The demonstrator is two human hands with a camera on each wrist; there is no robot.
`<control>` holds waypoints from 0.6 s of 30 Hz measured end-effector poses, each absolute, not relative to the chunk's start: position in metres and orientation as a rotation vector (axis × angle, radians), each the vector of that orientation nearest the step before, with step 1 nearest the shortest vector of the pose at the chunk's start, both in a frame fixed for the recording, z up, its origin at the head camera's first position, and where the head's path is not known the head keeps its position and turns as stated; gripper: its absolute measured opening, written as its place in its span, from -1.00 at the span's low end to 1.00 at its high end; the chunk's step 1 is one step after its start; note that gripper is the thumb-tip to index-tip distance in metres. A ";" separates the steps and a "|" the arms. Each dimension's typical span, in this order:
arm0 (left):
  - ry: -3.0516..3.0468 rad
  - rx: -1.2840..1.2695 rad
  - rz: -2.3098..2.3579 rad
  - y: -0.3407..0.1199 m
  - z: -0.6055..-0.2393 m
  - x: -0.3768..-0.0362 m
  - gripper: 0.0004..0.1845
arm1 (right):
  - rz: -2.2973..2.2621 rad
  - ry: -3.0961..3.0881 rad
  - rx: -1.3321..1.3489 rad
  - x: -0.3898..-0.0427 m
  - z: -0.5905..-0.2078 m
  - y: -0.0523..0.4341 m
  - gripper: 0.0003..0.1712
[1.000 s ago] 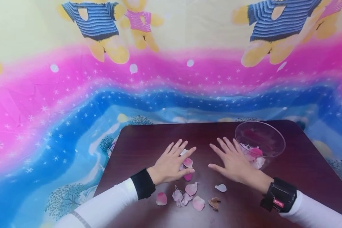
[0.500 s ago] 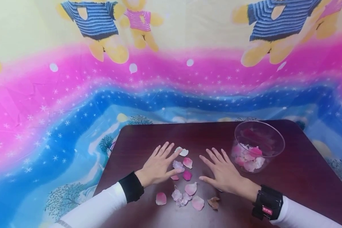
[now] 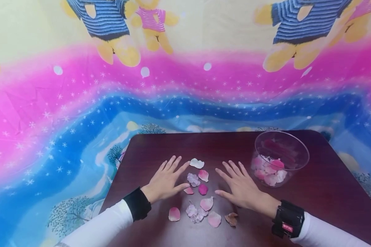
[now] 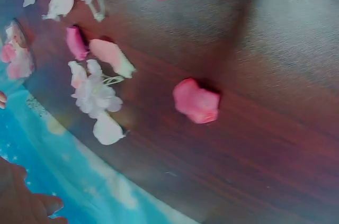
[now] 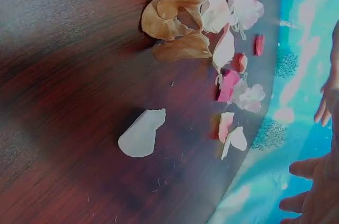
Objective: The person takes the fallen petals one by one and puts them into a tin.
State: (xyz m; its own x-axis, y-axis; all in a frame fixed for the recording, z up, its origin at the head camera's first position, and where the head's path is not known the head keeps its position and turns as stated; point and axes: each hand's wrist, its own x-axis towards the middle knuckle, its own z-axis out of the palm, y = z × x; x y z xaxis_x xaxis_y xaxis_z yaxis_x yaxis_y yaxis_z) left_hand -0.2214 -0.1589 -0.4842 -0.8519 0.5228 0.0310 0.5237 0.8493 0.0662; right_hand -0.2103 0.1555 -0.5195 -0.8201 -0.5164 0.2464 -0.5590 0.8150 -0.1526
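Left hand (image 3: 164, 181) and right hand (image 3: 244, 189): both spread wide, holding nothing. Loose petals (image 3: 203, 189) lie on the bench (image 3: 154, 147) chiefly between them, nearer the left. Judged feather-light, soft, easily torn; advisable hold: gentle pinch at one edge.

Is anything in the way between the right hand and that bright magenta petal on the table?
Nothing visible: in the head view, only bare table shows between the right hand and the magenta petal.

Table (image 3: 228, 144): dark red-brown, glossy. Behind table: printed fabric backdrop (image 3: 179, 75). Above table, on backdrop: striped-shirted yellow figures (image 3: 106, 25).
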 end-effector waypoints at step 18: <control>-3.177 -0.641 -0.181 -0.194 -0.527 -0.219 -0.20 | 0.467 -2.840 0.958 -0.221 -0.528 0.101 -0.07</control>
State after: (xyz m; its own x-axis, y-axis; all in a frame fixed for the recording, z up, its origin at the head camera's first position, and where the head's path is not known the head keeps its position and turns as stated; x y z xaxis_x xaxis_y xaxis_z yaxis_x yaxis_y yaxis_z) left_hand -0.2193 -0.1945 -0.5269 -0.9167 0.3916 -0.0798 0.3800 0.9159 0.1293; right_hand -0.2213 0.1007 -0.5278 -0.7955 -0.5728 0.1977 -0.6060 0.7540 -0.2535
